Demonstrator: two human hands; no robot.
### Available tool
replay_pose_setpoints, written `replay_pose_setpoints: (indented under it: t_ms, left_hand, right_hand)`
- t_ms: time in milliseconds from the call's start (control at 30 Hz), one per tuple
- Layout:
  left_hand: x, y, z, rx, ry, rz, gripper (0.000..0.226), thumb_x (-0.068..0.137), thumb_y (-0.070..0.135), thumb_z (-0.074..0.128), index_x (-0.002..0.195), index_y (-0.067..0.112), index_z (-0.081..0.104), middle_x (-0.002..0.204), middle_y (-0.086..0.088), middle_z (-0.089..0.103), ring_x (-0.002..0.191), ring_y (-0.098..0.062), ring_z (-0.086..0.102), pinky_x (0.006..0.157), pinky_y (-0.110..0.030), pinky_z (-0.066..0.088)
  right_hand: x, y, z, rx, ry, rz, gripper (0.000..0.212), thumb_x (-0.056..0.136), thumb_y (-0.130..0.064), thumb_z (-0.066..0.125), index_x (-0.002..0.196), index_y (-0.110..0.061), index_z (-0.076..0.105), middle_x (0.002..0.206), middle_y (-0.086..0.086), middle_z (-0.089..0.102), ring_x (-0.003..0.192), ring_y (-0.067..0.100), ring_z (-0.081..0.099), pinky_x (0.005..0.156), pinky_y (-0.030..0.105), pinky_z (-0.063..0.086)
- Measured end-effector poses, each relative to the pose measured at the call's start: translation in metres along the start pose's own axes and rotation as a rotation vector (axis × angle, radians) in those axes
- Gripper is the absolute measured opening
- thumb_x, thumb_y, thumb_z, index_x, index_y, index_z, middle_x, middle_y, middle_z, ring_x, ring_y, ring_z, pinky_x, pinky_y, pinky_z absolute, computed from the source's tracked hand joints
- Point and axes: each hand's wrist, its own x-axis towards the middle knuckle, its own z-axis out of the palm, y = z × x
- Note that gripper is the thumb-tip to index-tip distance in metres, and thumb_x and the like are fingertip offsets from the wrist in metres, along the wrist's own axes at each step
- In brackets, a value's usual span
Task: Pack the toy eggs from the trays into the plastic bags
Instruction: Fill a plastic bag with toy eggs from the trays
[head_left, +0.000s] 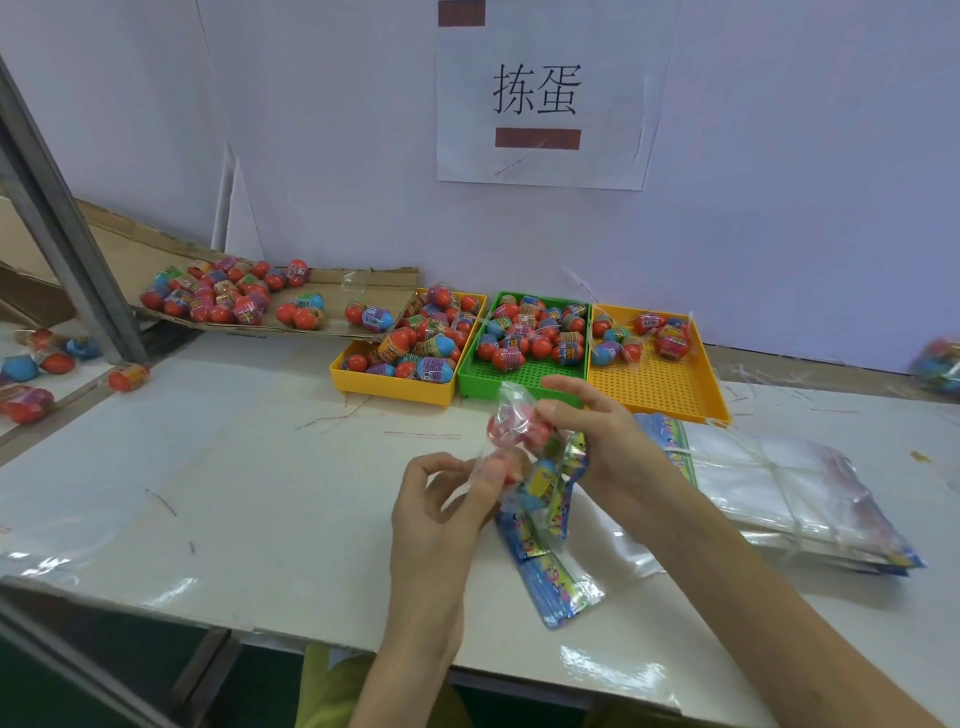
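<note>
Head view: both hands up over tabletop (260, 467), left hand (441, 499) and right hand (597, 441) pinching clear plastic bag (519, 431), red toy eggs (519, 428) inside, looks like two. Green tray (524, 371) just behind, half full.

One head-worn wide-angle view, looking forward and down.
I see the table (260, 467) from above its near edge, close in, facing the back wall (779, 182); the trays (660, 384) sit mid-frame, and edges bend with the lens.
</note>
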Motion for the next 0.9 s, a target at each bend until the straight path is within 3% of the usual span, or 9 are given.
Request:
replay_pose_setpoints:
  t_ms: [67, 167, 300, 533, 700, 800, 900]
  left_hand:
    - [-0.0004, -0.002, 0.0006, 0.059, 0.007, 0.034, 0.048, 0.063, 0.056, 0.075, 0.08, 0.014, 0.06, 0.091, -0.006, 0.072, 0.094, -0.018, 0.073, 0.08, -0.029, 0.061]
    - [-0.0017, -0.002, 0.0021, 0.124, -0.006, 0.075, 0.049, 0.071, 0.054, 0.073, 0.083, 0.007, 0.063, 0.09, -0.002, 0.074, 0.092, -0.014, 0.073, 0.084, -0.037, 0.062]
    - [-0.0034, -0.0019, 0.0038, 0.151, -0.016, 0.121, 0.04, 0.07, 0.058, 0.071, 0.076, 0.019, 0.065, 0.089, 0.001, 0.074, 0.09, -0.013, 0.073, 0.08, -0.036, 0.062]
    - [-0.0041, -0.0028, 0.0032, 0.169, 0.087, 0.138, 0.024, 0.074, 0.055, 0.066, 0.079, 0.032, 0.072, 0.09, 0.012, 0.075, 0.091, -0.008, 0.073, 0.069, -0.021, 0.06]
    - [-0.0049, -0.0022, 0.004, 0.212, 0.112, 0.138, 0.024, 0.072, 0.057, 0.067, 0.085, 0.037, 0.074, 0.09, 0.013, 0.076, 0.089, -0.007, 0.073, 0.074, -0.03, 0.061]
    - [-0.0046, -0.0042, 0.003, 0.234, 0.157, 0.164, 0.004, 0.087, 0.038, 0.07, 0.085, 0.039, 0.073, 0.09, 0.015, 0.075, 0.09, -0.007, 0.072, 0.073, -0.027, 0.062]
    - [-0.003, -0.0066, 0.0015, 0.226, 0.209, 0.183, 0.018, 0.092, 0.025, 0.07, 0.086, 0.041, 0.072, 0.089, 0.015, 0.075, 0.089, -0.008, 0.071, 0.071, -0.026, 0.06]
  right_hand:
    - [0.0011, 0.0003, -0.0014, -0.02, 0.03, -0.034, 0.031, 0.079, -0.003, 0.073, 0.108, -0.012, 0.069, 0.084, 0.006, 0.073, 0.073, 0.018, 0.069, 0.066, 0.035, 0.059]
    - [0.0003, 0.0011, -0.0011, -0.073, 0.068, -0.072, 0.021, 0.084, 0.0, 0.072, 0.102, -0.011, 0.071, 0.093, 0.013, 0.07, 0.084, 0.024, 0.066, 0.076, 0.041, 0.057]
    - [-0.0025, 0.0005, 0.0002, -0.196, 0.123, -0.14, 0.017, 0.085, 0.001, 0.073, 0.099, -0.009, 0.072, 0.099, 0.017, 0.067, 0.091, 0.026, 0.064, 0.084, 0.046, 0.054]
    - [-0.0036, 0.0007, 0.0012, -0.422, 0.179, -0.365, 0.013, 0.083, -0.003, 0.078, 0.087, -0.013, 0.071, 0.078, -0.002, 0.07, 0.077, 0.007, 0.066, 0.064, 0.016, 0.051]
    - [-0.0038, 0.0016, 0.0027, -0.474, 0.187, -0.43, 0.014, 0.083, -0.002, 0.079, 0.082, -0.014, 0.071, 0.074, -0.006, 0.071, 0.074, 0.007, 0.067, 0.062, 0.018, 0.053]
    - [-0.0042, 0.0017, 0.0032, -0.493, 0.171, -0.429, 0.015, 0.083, -0.003, 0.078, 0.082, -0.016, 0.072, 0.075, -0.006, 0.071, 0.075, 0.008, 0.068, 0.065, 0.02, 0.056]
    - [-0.0042, 0.0017, 0.0032, -0.476, 0.153, -0.415, 0.016, 0.083, -0.001, 0.078, 0.083, -0.016, 0.072, 0.075, -0.007, 0.071, 0.075, 0.007, 0.069, 0.067, 0.02, 0.056]
